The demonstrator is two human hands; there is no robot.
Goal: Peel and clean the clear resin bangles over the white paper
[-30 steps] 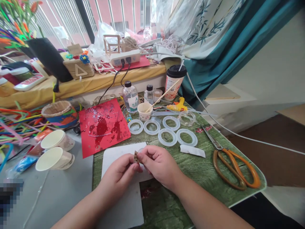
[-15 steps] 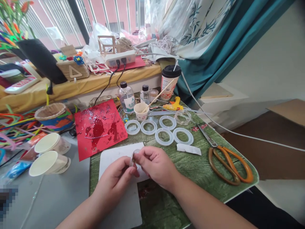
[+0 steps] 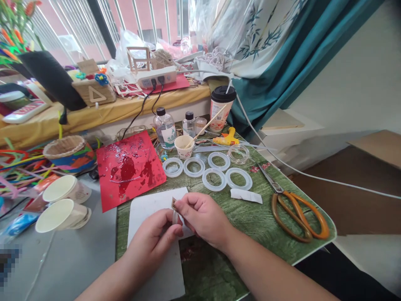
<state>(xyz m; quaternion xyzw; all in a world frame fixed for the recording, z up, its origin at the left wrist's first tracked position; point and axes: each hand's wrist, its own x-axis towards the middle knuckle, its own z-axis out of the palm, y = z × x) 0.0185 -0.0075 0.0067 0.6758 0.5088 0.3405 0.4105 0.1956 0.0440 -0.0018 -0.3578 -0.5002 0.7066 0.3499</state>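
My right hand (image 3: 203,217) pinches a tiny brown patterned piece (image 3: 173,203) between thumb and forefinger. Just below it my left hand (image 3: 155,236) is closed on a small clear disc (image 3: 174,216); both hands hover over a white sheet (image 3: 147,209) on the green table (image 3: 250,217). Several white ring moulds (image 3: 213,179) lie in a row just beyond my hands. A small paper cup (image 3: 184,146) with a wooden stick stands behind the rings.
Orange-handled scissors (image 3: 296,211) lie at the right. A red sheet (image 3: 128,167) smeared with clear glue lies left of the rings. Two bottles (image 3: 164,127), a lidded drink cup (image 3: 221,108), a yellow glue gun (image 3: 226,139), paper cups (image 3: 61,202) and pipe cleaners (image 3: 19,167) crowd the back and left.
My right hand has lifted the small brown piece a little away from the clear disc in my left hand. The view has shifted slightly.
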